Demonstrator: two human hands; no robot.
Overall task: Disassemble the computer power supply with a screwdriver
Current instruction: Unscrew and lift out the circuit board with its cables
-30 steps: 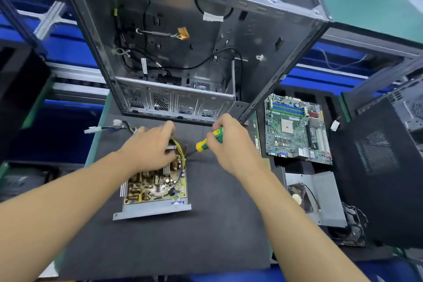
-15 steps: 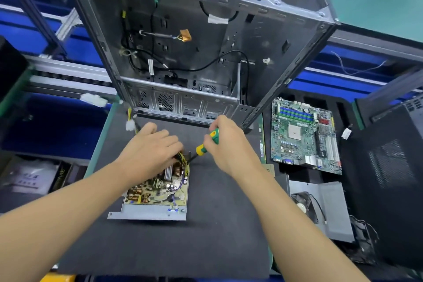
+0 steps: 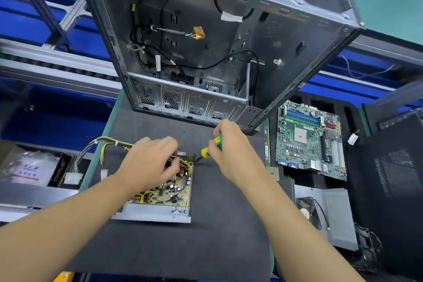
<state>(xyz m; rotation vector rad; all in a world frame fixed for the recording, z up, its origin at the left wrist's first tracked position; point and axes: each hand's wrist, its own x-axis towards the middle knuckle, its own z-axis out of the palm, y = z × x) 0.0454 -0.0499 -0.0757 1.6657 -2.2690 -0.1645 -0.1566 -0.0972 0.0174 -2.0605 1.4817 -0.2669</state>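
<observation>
Left hand (image 3: 150,163) first: our fingers curl down over the far end of the power supply (image 3: 164,192), clamping the open unit among its yellow wires, though just what they pinch is hidden under the knuckles. The power supply lies flat on the dark mat (image 3: 206,240), its board bare in a grey metal tray (image 3: 148,211), just in front of the gutted computer case (image 3: 206,57). Its wire bundle (image 3: 103,143) trails off the mat's left edge.

Over to our right hand (image 3: 231,152), wrapped tight round the green-and-yellow screwdriver (image 3: 211,145). The shaft slants down and left, with the tip right at the board's far right corner beside the tray's upright wall. Whether it sits in a screw head, we cannot tell.

We read this as the board-freeing step: with the cover off, the corner screws would be what holds the board down. The next move calls for the tip seated square, firm downward pressure and a steady turn, the left hand bracing so the tray does not spin on the mat. After that, the other corners, and those wires must come clear before the board lifts.
</observation>
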